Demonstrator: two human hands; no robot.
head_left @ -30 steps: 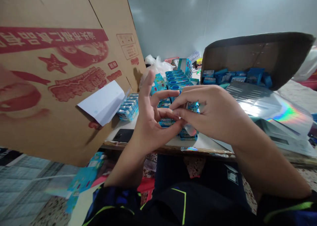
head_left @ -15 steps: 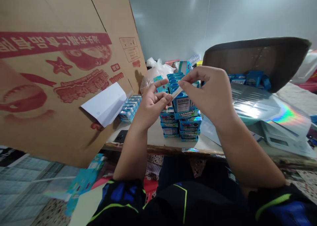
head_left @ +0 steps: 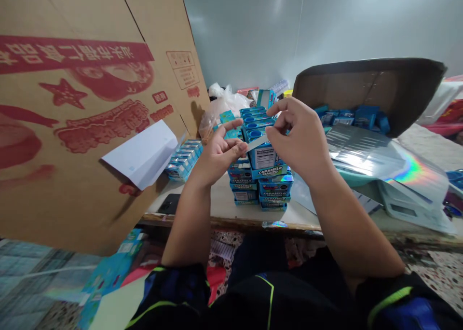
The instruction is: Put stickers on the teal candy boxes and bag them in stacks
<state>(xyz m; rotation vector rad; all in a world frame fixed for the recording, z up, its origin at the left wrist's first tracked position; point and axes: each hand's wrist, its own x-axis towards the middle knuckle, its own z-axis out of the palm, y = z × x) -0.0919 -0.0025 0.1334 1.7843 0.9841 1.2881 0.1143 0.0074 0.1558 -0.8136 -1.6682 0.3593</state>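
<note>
A short pale strip [head_left: 257, 142], which looks like tape or a label, is stretched between my two hands. My left hand [head_left: 222, 151] pinches its left end between thumb and a finger, the index finger raised. The other end is pinched by my right hand [head_left: 298, 132], its fingers curled. Just behind and below the strip stand stacked blue candy boxes [head_left: 269, 171] marked "CARAMELO MACIZO". The top box shows a white nutrition panel. My hands hide part of the upper stack.
A large cardboard box [head_left: 119, 11] rises on the left, with a folded white paper [head_left: 139, 151] against it. Near it lie packed small boxes [head_left: 185, 158] and a dark phone-like object [head_left: 170, 203]. At right are a tilted carton [head_left: 408, 98], a shiny plastic sheet [head_left: 383, 151] and a scale [head_left: 405, 214].
The strip has turned flatter and shows more of its face. My right hand has lowered its end slightly. The whole view has shifted a little.
</note>
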